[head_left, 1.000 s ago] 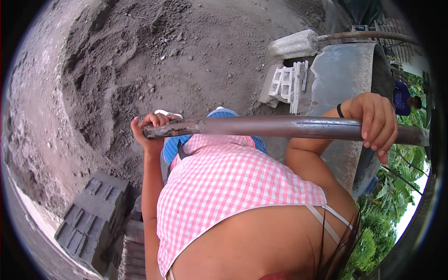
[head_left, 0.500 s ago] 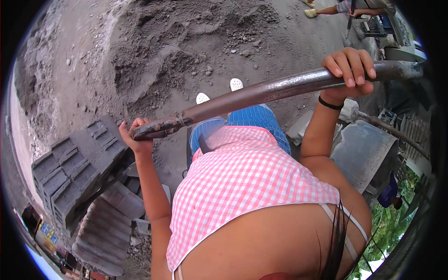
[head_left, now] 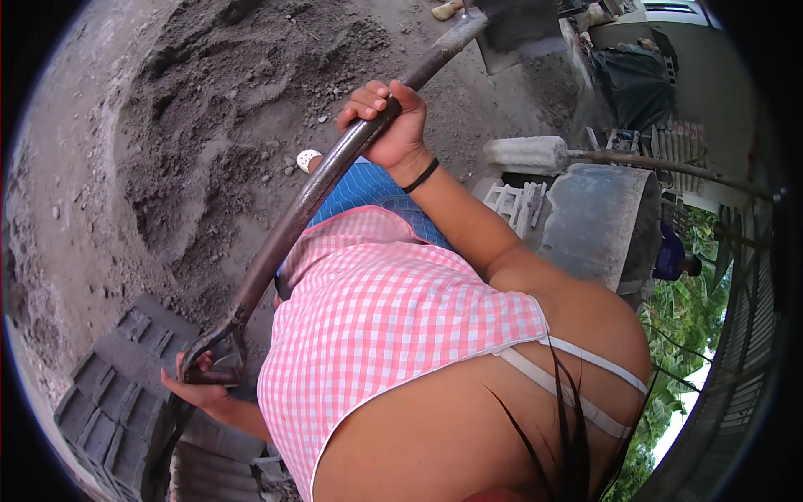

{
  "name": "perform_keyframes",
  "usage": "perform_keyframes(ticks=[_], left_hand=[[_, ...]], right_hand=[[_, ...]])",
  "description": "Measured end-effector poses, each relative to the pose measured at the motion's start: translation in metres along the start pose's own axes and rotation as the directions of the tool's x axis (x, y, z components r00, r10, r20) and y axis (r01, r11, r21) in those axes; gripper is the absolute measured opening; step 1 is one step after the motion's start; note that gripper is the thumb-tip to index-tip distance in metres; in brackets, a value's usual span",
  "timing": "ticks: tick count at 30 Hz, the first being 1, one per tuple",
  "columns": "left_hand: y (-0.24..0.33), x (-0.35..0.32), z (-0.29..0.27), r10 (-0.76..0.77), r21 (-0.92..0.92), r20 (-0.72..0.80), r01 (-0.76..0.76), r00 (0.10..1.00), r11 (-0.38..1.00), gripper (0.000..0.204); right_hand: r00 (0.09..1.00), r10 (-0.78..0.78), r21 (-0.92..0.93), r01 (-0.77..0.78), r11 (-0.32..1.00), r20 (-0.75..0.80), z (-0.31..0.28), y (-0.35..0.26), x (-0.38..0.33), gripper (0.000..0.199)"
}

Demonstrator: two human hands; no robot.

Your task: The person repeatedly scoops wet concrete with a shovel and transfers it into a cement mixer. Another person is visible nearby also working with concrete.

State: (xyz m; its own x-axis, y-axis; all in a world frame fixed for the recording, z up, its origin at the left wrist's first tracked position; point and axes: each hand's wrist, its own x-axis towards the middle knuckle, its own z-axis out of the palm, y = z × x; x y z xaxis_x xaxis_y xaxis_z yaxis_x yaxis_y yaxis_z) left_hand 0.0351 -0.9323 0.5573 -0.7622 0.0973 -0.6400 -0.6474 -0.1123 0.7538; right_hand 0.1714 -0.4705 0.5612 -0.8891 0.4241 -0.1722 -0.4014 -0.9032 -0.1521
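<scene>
A shovel [head_left: 305, 205] with a dark, worn metal shaft slants across in front of me. Its grey blade [head_left: 520, 38] is up at the top right, and its D-shaped handle is at the lower left. Round the shaft, on the blade side of its middle, my right hand [head_left: 393, 130] is closed, a black band on the wrist. At the other end my left hand [head_left: 205, 400] holds the D-handle's crossbar, some fingers partly hidden behind it. No load can be made out on the visible part of the blade.
Loose dark sand [head_left: 217, 109] with pebbles spreads ahead of my feet. Grey hollow blocks [head_left: 117, 402] stand at the lower left. To the right are a grey metal sheet [head_left: 595, 222], a pale block-headed tool [head_left: 527, 155] and a person in blue [head_left: 669, 255].
The shovel has swung left and steepened, bringing its blade into view. My right hand has moved left, and my left hand is lower. My body and view have turned rightward.
</scene>
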Motion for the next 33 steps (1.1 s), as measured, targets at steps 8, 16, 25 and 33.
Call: perform_keyframes(ticks=[8, 16, 25, 33], left_hand=[[0.061, 0.002, 0.119, 0.183, 0.055, 0.254, -0.203, 0.95, 0.978, 0.06], [0.068, 0.004, 0.171, 0.183, 0.179, 0.466, -0.294, 0.866, 0.939, 0.061], [0.004, 0.102, 0.103, -0.179, 0.107, 0.427, 0.147, 0.886, 0.983, 0.048], [-0.101, 0.137, 0.065, -0.463, -0.162, 0.322, 0.53, 0.826, 0.832, 0.045]], right_hand=[[0.633, -0.353, -0.043, 0.451, 0.891, -0.688, -0.051, -0.065, -0.032, 0.02], [0.315, -0.349, -0.125, 0.558, 0.82, -0.882, -0.077, -0.073, -0.11, 0.022], [0.427, -0.303, -0.15, 0.355, 0.923, -0.852, -0.041, -0.061, -0.064, 0.021], [0.791, -0.209, -0.338, 0.003, 0.941, -0.574, -0.072, -0.059, 0.135, 0.021]])
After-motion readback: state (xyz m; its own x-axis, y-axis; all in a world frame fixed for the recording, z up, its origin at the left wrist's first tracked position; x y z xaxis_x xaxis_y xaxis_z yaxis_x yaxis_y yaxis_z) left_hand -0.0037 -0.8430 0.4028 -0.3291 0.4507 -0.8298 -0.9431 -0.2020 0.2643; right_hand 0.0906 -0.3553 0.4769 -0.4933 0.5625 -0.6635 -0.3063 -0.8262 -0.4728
